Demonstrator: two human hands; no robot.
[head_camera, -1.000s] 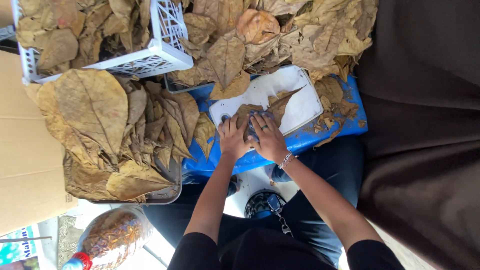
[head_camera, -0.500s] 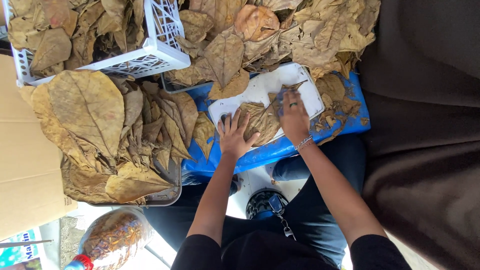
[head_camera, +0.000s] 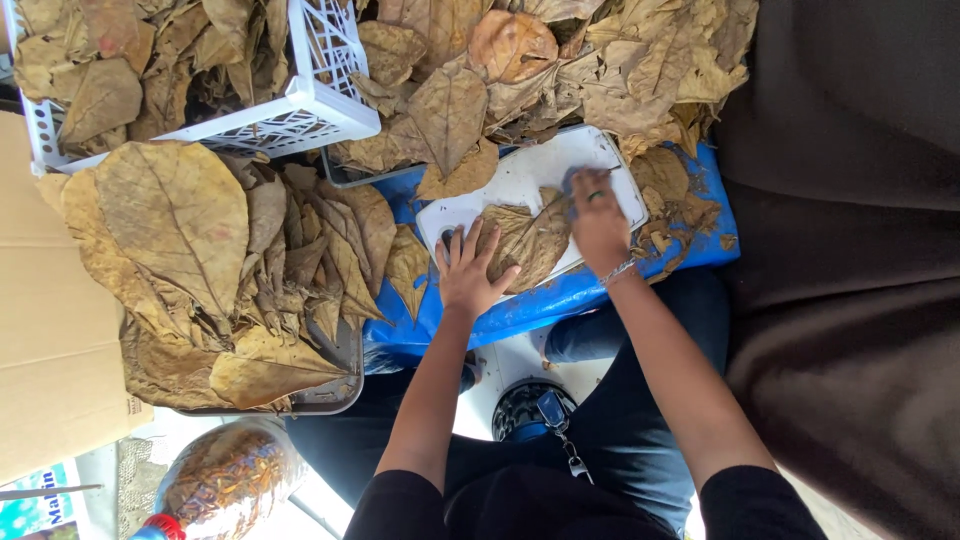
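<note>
Brown dried leaf (head_camera: 528, 240) is lying on the white board (head_camera: 520, 180); left hand (head_camera: 468, 270) is pressing it flat, fingers spread, right hand (head_camera: 598, 222) is grasping a cloth (head_camera: 580, 180).

Dry, crinkled matt leaf (head_camera: 528, 240), smooth white plastic board (head_camera: 520, 178), glossy blue tarp (head_camera: 560, 300)

Two hands, left (head_camera: 468, 275) and right (head_camera: 598, 222), one white cutting board (head_camera: 520, 180), one white crate (head_camera: 320, 95), and countless dried leaves (head_camera: 180, 215) are shown.

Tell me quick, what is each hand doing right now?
Left hand: open, fingers spread, pressing flat on the dry leaf on the white board.
Right hand: curled over the leaf's far edge; a grip cannot be told.
</note>
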